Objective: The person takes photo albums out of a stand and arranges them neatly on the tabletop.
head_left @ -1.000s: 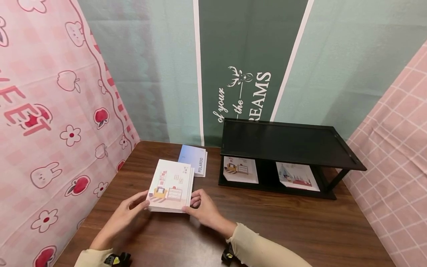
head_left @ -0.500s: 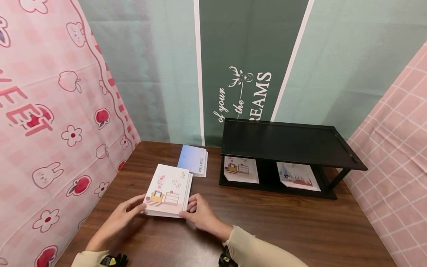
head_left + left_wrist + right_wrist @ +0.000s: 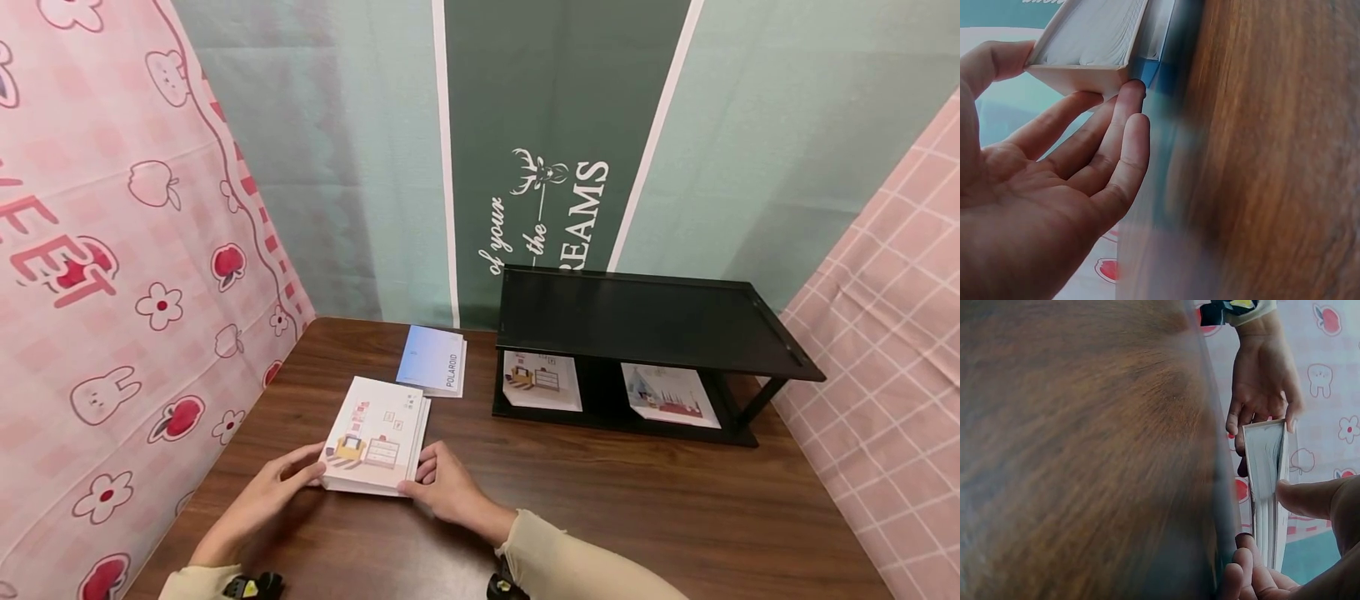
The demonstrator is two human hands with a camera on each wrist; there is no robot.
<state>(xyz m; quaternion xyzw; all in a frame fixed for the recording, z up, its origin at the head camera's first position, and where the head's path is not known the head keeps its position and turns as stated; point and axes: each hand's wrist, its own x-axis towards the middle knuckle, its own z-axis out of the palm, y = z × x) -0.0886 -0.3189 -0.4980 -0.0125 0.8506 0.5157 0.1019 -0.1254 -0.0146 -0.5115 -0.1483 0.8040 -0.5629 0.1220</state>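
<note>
A thick white photo album (image 3: 372, 429), its cover drawn with a yellow armchair and a dresser, is between my two hands close over the table. My left hand (image 3: 272, 490) holds its spine side, thumb at the upper edge and fingers against the spine in the left wrist view. At the opposite side my right hand (image 3: 450, 489) pinches the near corner, with the thumb (image 3: 1310, 499) on the cover and the fingers curled below. The page edges show white in both wrist views. Just behind the album lies a blue POLAROID booklet (image 3: 431, 358).
To the right stands a black two-tier rack (image 3: 637, 321). On its lower shelf lie a similar armchair album (image 3: 542, 382) and one with a tent picture (image 3: 670, 397). Fabric hangings enclose the brown wooden table (image 3: 600, 500) at the back and both sides.
Both hands have drawn the white album toward the person and slightly left. More of the blue booklet behind it now shows. The rack and its contents stay in place.
</note>
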